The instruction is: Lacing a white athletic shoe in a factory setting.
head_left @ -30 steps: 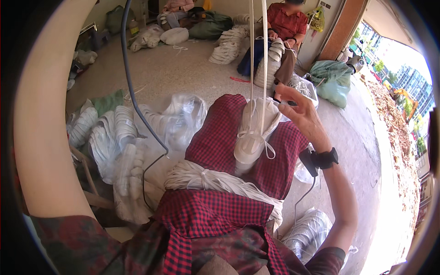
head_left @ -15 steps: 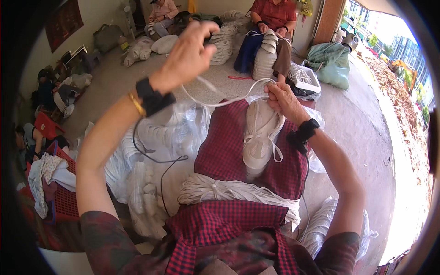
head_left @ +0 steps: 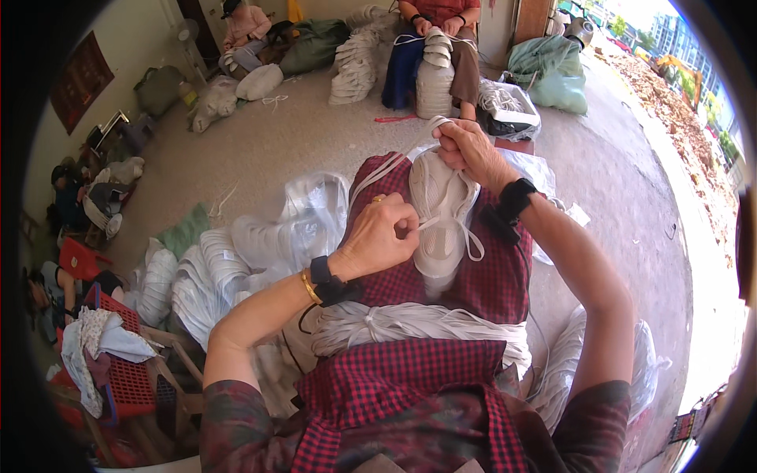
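Note:
A white shoe upper, partly laced, stands between my knees on the red-and-black checked apron. My left hand is closed in a pinch at the shoe's left side, on a white shoelace near the lacing. At the shoe's far end my right hand pinches the lace, its fingers over the upper's top edge. A slack doubled length of the lace hangs between the two hands. One lace end loops loose on the shoe's right side. Across my lap lies a tied bundle of white laces.
Stacked white uppers in clear plastic lie to my left, beside a red basket with cloth on it. Another bagged stack is at my right. Ahead, a seated person holds laces over stacked uppers, near a white box of laces.
My left hand has come down from high at the far left to the shoe's side, closing from spread fingers. The lace loop has slackened. The view has shifted slightly.

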{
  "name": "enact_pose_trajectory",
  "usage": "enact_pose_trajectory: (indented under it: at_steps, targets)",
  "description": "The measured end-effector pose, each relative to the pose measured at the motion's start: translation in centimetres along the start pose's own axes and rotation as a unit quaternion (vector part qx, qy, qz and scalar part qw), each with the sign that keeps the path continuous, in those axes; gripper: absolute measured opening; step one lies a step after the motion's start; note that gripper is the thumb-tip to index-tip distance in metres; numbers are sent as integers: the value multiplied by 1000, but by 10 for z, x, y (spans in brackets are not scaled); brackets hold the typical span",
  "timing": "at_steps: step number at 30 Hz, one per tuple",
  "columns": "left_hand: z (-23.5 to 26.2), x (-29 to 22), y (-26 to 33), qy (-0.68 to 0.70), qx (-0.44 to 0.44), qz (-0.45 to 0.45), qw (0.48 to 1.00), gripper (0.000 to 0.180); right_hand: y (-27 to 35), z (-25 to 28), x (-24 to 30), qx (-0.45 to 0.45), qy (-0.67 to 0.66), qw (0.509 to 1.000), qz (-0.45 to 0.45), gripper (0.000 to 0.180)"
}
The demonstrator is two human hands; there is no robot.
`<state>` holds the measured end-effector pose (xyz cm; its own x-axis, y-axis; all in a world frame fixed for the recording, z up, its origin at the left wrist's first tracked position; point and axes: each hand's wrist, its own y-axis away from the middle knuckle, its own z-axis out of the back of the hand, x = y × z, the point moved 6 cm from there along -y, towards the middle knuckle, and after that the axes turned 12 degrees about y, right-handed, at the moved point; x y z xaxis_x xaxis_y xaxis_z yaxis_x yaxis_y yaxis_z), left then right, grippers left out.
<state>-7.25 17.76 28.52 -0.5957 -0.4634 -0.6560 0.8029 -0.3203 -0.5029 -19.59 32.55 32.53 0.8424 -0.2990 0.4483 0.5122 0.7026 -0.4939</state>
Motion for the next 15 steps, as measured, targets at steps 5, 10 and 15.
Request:
enact_pose_trajectory:
  at_steps: [5, 10, 15]
  targets:
    - [24, 11, -16, 105, 235, 59, 964, 8, 2, 2, 7, -50, -18, 998, 35, 14]
    - [9, -4, -13, 68, 238, 63, 967, 16, 3, -2, 0, -21, -138, 989, -55, 10]
    - [5, 0, -12, 85, 151, 68, 982, 18, 6, -3, -5, -10, -187, 977, -100, 10]
